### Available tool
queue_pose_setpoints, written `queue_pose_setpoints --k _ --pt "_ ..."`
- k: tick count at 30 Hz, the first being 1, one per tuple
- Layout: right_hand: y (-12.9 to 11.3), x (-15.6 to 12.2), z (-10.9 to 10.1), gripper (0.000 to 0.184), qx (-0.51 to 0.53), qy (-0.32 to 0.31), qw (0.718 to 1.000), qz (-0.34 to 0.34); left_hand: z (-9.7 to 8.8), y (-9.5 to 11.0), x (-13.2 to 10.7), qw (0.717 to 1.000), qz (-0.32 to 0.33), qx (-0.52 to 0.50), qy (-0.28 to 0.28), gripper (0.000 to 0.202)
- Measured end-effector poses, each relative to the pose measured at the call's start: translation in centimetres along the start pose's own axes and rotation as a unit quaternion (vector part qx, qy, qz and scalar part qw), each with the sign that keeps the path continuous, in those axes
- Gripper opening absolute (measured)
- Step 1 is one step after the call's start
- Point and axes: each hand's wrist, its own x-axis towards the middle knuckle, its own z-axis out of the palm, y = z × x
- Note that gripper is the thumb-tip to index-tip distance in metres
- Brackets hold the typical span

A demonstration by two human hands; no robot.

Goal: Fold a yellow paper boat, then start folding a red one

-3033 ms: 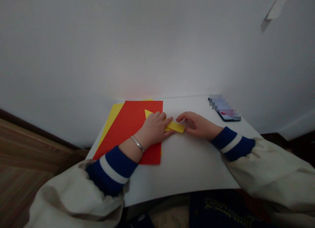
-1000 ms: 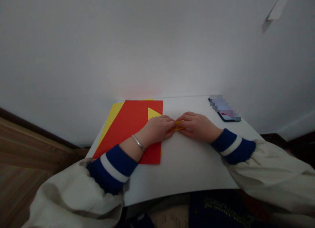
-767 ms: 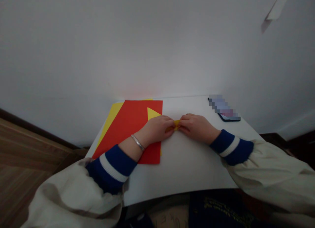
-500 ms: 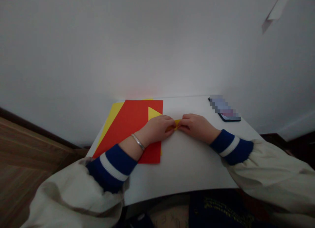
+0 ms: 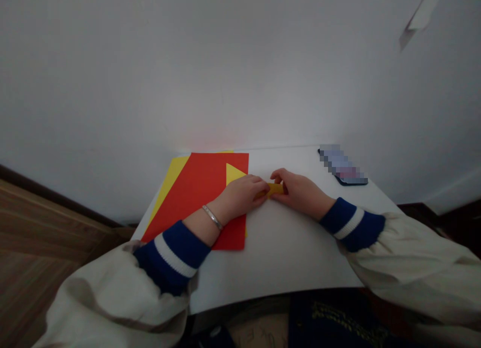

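Note:
A small folded strip of yellow paper (image 5: 277,188) lies low over the white table, between my two hands. My left hand (image 5: 246,192) is closed on its left end, which the fingers cover. At the right end, my right hand (image 5: 298,190) has its thumb and forefinger apart, one on each side of the strip. Whether the thumb touches the paper I cannot tell. Partly under my left hand and forearm is a red sheet of paper (image 5: 203,187), with a yellow paper triangle (image 5: 233,174) on it.
A yellow sheet (image 5: 165,182) sticks out from under the red one at the left. The phone (image 5: 343,167), its screen blurred, lies at the back right of the white table (image 5: 285,252). A pale wall (image 5: 240,77) rises behind the table, and wooden furniture (image 5: 41,247) stands at left.
My right thumb and forefinger have spread from their pinch and shifted slightly, so more of the yellow strip shows. My left hand keeps its grip in nearly the same place.

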Motion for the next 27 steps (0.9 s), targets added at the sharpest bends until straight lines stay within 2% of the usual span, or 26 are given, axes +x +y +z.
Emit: queue_pose_setpoints --k 2,4,7,14,21,27 --pt "0.0 0.0 0.0 0.032 0.004 -0.005 1.000 0.005 -0.1 0.2 0.0 1.000 -0.009 0.008 -0.001 0.015" --pt "0.1 0.0 0.0 0.022 -0.005 -0.010 1.000 0.000 -0.2 0.3 0.0 1.000 -0.018 0.024 -0.001 0.018" --pt "0.2 0.0 0.0 0.008 -0.015 -0.011 1.000 -0.011 -0.3 0.4 0.1 0.999 0.005 0.047 0.006 0.021" --pt "0.2 0.2 0.1 0.007 -0.015 -0.016 1.000 -0.021 0.2 -0.2 -0.1 0.997 0.062 0.041 0.030 0.025" --pt "0.2 0.1 0.2 0.008 -0.007 -0.019 1.000 -0.019 0.5 -0.5 -0.1 0.998 0.064 -0.003 0.028 0.023" --pt "0.3 0.0 0.2 0.007 0.006 -0.008 1.000 -0.004 0.8 -1.0 -0.3 0.996 0.087 0.000 0.032 0.022"
